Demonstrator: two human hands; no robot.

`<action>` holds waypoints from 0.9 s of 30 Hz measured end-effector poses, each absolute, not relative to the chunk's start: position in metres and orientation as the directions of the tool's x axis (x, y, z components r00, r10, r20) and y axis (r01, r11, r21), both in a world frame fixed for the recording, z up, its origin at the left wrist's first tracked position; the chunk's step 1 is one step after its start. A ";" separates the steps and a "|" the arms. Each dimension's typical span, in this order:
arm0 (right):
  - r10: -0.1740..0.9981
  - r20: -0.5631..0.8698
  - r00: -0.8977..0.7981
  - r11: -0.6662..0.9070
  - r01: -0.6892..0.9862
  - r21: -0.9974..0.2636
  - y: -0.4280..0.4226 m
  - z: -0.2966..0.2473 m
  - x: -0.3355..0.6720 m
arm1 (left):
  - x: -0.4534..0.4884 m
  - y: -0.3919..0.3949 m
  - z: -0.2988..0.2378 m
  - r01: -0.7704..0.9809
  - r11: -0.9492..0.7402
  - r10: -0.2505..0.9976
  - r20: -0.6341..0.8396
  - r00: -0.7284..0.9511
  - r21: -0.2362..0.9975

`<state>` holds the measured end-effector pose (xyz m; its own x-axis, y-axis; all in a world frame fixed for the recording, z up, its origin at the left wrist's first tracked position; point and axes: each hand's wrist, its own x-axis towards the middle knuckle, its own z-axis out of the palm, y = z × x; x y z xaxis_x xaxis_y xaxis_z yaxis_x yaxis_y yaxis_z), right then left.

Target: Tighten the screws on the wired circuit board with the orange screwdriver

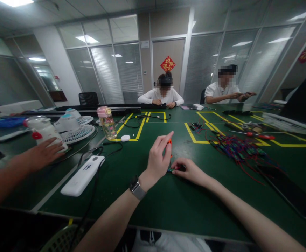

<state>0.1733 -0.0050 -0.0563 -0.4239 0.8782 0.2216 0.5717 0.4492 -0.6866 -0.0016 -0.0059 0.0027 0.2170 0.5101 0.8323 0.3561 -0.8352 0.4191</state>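
My left hand [158, 158], with a watch on its wrist, is closed round the orange handle of a small screwdriver [170, 142] held upright over the green table [168, 199]. My right hand [188, 170] lies on the table just right of it, fingers pinched on a small dark part [172, 169] with red and blue on it, under the screwdriver's tip.
A pile of red and blue wired parts [237, 148] lies to the right, with a red screwdriver [258, 135] beyond. A white power bank [82, 175] with cable, a pink-lidded bottle [107, 122] and small fans [75, 127] stand left. Another person's hand [44, 152] reaches in from the left. Two people sit across.
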 end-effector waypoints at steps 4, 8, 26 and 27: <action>0.881 0.219 -0.420 0.444 0.572 -0.689 -0.004 -0.058 0.173 | -0.001 -0.006 0.002 0.364 -0.833 0.508 0.838 0.200 0.418; 0.878 0.220 -0.425 0.447 0.566 -0.693 -0.003 -0.060 0.174 | -0.002 -0.006 0.003 0.399 -0.822 0.501 0.849 0.167 0.406; 0.880 0.225 -0.418 0.446 0.567 -0.692 -0.005 -0.058 0.174 | -0.002 -0.006 0.003 0.355 -0.834 0.506 0.842 0.189 0.422; 0.881 0.225 -0.417 0.445 0.567 -0.693 -0.005 -0.058 0.174 | -0.002 -0.006 0.003 0.374 -0.829 0.502 0.847 0.173 0.415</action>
